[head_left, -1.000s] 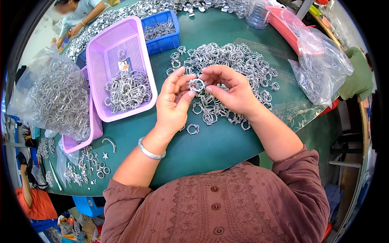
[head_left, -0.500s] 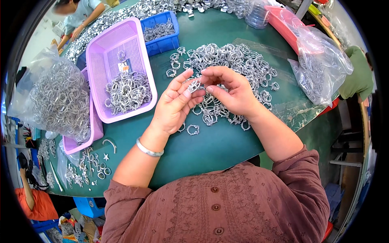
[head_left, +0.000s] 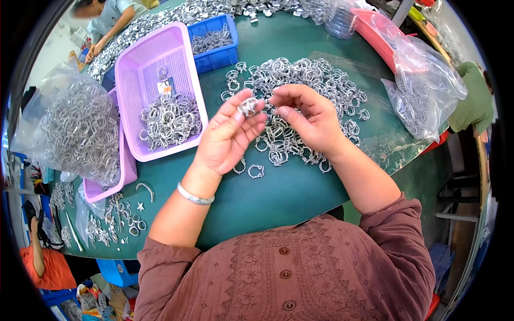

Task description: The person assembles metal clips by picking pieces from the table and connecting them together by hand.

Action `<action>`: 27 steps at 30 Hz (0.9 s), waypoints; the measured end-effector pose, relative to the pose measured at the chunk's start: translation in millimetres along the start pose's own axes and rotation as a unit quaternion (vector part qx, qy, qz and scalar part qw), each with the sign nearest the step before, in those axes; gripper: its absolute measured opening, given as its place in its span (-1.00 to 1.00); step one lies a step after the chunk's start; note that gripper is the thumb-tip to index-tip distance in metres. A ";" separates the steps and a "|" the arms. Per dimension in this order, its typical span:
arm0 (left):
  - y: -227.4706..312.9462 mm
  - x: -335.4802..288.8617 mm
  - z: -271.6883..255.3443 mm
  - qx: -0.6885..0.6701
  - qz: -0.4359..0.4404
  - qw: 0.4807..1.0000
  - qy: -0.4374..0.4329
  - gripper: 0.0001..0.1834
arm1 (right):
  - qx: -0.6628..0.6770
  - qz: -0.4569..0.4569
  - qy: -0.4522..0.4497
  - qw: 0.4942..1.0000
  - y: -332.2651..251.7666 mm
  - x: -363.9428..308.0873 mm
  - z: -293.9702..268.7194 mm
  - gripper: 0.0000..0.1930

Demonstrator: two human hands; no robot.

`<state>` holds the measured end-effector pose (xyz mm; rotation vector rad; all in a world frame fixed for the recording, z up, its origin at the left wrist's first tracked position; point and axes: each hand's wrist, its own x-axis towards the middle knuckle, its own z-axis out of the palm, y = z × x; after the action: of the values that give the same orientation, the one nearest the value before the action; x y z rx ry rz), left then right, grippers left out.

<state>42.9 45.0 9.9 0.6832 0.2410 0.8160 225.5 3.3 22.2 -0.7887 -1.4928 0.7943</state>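
Between the thumb and fingers of my left hand (head_left: 222, 142) is a small silvery metal ring (head_left: 248, 106), held up over the table. My right hand (head_left: 313, 120) hovers just to the right of it, fingers curved and thumb apart from them, with nothing seen in its grasp. Behind and under my hands spreads a heap of similar silvery rings (head_left: 316, 77). A few loose ones, such as an open-ended ring (head_left: 256, 171), lie nearer to me. To the left, a tilted lilac plastic basket (head_left: 126, 101) holds more rings.
A clear bag of metal rings (head_left: 80, 125) rests in another lilac basket (head_left: 128, 174) at left. Behind stands a blue bin (head_left: 217, 61) of metal parts. At right are a pink basket (head_left: 369, 32) and another bag (head_left: 417, 101). A co-worker (head_left: 115, 18) sits far left.
My left hand has drawn slightly left, away from my right hand, carrying the ring and tilting it. My right hand has hardly moved; its fingertips now stand clear of the ring.
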 end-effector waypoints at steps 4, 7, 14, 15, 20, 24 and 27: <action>38.2 5.0 -3.8 0.106 0.163 0.980 0.039 -0.62 | -0.089 0.001 -0.009 0.996 7.5 1.8 -7.6 -0.73; 75.5 3.0 -14.1 0.274 0.349 0.869 0.217 -0.68 | -0.157 0.006 -0.057 0.986 7.4 2.2 -7.4 -0.77; 82.4 -6.3 -21.3 0.707 0.406 0.510 0.275 -0.73 | -0.317 -0.078 -0.141 0.935 12.8 2.7 -4.2 -0.84; 71.3 -4.4 -13.3 0.701 0.369 0.582 0.186 -0.75 | -0.341 -0.068 -0.165 0.923 11.0 2.0 -5.7 -0.85; 15.9 -7.9 15.6 0.825 0.122 0.551 -0.036 -0.69 | -0.387 -0.059 -0.210 0.896 7.6 -0.1 -6.8 -0.87; 1.2 -10.9 17.1 0.836 0.074 0.542 -0.041 -0.67 | -0.389 -0.058 -0.209 0.895 7.2 -0.3 -5.9 -0.86; 0.5 -9.6 14.3 0.832 0.076 0.549 -0.029 -0.73 | -0.383 -0.058 -0.212 0.897 7.5 0.1 -5.8 -0.86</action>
<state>42.5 31.5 20.7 2.5791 0.9526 0.4906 231.5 7.6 16.3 -1.1297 -2.2790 0.2610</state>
